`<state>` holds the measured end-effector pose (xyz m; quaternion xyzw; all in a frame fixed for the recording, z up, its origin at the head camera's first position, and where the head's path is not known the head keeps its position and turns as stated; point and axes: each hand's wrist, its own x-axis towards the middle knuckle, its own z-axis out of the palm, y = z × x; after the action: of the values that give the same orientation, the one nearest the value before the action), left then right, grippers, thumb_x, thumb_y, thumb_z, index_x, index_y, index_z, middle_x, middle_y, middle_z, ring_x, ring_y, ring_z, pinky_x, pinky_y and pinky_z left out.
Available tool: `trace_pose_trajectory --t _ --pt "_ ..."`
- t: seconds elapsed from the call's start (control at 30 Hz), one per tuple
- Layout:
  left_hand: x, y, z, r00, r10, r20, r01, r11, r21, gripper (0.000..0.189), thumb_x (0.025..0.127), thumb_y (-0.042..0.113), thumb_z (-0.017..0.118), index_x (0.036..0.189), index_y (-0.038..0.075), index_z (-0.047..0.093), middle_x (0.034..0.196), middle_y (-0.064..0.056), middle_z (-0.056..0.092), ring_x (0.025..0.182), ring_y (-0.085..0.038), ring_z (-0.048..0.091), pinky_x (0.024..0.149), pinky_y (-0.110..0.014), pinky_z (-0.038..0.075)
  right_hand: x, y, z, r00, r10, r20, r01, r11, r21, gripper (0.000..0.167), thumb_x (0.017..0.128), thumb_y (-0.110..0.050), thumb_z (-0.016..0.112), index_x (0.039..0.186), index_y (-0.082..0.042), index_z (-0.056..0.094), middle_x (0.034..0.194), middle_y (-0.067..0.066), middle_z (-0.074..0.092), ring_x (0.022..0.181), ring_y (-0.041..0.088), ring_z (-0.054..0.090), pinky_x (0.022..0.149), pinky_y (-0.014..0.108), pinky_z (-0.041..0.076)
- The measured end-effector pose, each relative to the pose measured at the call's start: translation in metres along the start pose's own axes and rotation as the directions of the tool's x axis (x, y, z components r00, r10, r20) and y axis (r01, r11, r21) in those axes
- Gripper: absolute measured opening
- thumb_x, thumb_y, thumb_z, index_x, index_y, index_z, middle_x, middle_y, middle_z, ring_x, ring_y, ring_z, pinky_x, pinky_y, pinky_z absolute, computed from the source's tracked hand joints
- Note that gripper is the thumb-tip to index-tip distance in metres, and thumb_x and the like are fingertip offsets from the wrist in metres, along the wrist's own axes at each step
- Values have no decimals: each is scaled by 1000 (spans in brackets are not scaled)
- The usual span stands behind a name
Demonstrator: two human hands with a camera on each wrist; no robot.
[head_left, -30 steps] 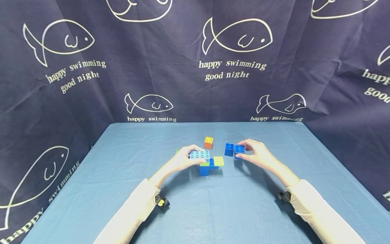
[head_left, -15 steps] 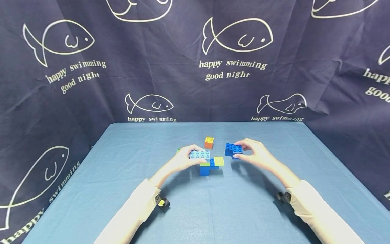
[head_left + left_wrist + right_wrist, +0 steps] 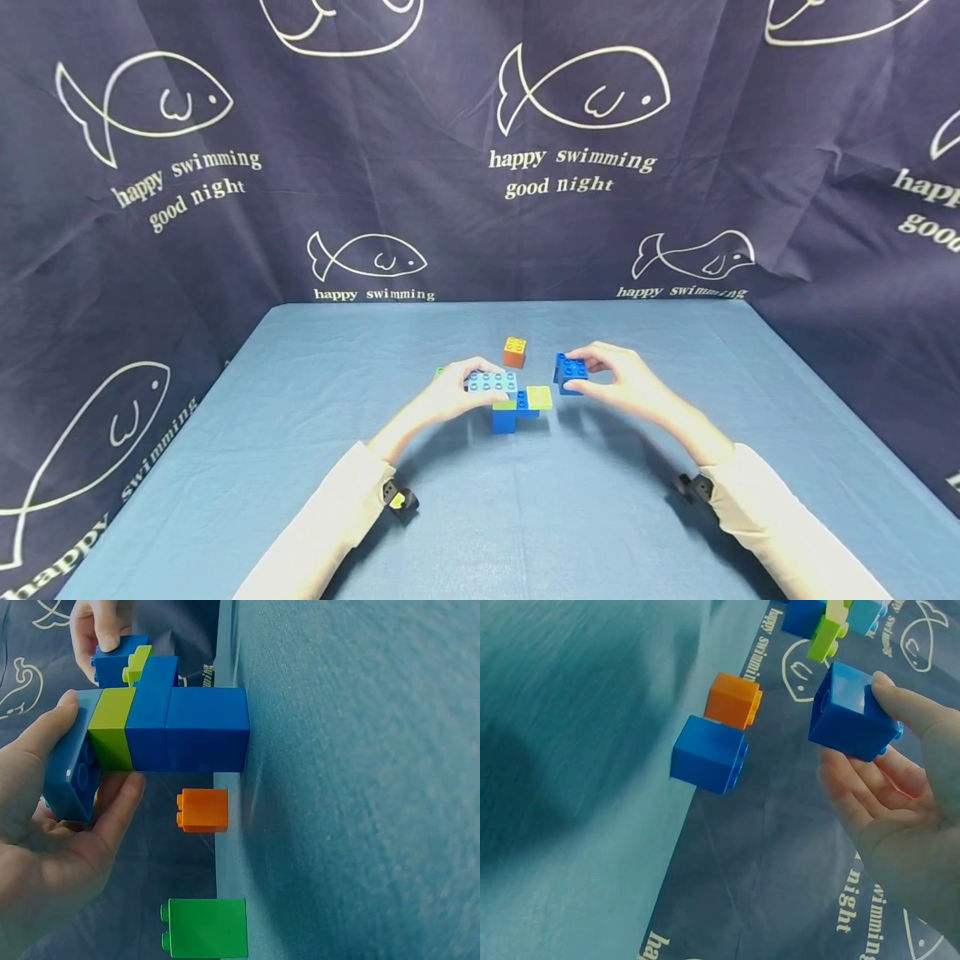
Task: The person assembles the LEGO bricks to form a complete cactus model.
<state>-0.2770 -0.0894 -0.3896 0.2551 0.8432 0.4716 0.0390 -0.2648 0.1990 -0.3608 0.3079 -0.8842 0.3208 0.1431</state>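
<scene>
My left hand (image 3: pixel 450 392) grips the light blue brick (image 3: pixel 491 382), thumb on one side and fingers on the other. That brick tops a stack; beneath it the left wrist view shows a lime brick (image 3: pixel 112 729), a longer blue brick (image 3: pixel 152 724) and a blue base brick (image 3: pixel 208 729). A second lime brick (image 3: pixel 539 397) sits on the long brick's right end. Between thumb and fingers, my right hand (image 3: pixel 630 385) pinches a square blue brick (image 3: pixel 851 714), raised off the table to the right of the stack.
Another square blue brick (image 3: pixel 706 755) stands on the table, partly hidden in the head view behind the held one. An orange brick (image 3: pixel 514 352) stands behind the stack. A green brick (image 3: pixel 208 928) is mostly covered by the left hand in the head view.
My right hand has moved left with its blue brick, toward the stack, and now overlaps the standing blue brick in the head view. The left hand and the stack stay put.
</scene>
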Motion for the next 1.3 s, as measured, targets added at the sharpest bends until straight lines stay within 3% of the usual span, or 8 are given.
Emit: trace_pose_trajectory --t 0.67,1.3 --pt "-1 -1 0 1000 -7 -9 7 1000 29 36 79 35 74 110 21 63 90 2 65 77 -11 57 67 -25 46 3 -14 9 998 -55 22 54 997 47 38 76 -22 79 109 -10 66 100 0 67 85 12 64 79 34 53" --pt "0 -4 1 1000 8 -12 -8 1000 16 38 78 35 74 110 18 63 92 2 65 78 -11 58 68 -25 47 4 -16 14 997 -37 64 32 997 77 38 77 -22 77 111 -10 65 97 0 67 86 13 65 78 34 54"
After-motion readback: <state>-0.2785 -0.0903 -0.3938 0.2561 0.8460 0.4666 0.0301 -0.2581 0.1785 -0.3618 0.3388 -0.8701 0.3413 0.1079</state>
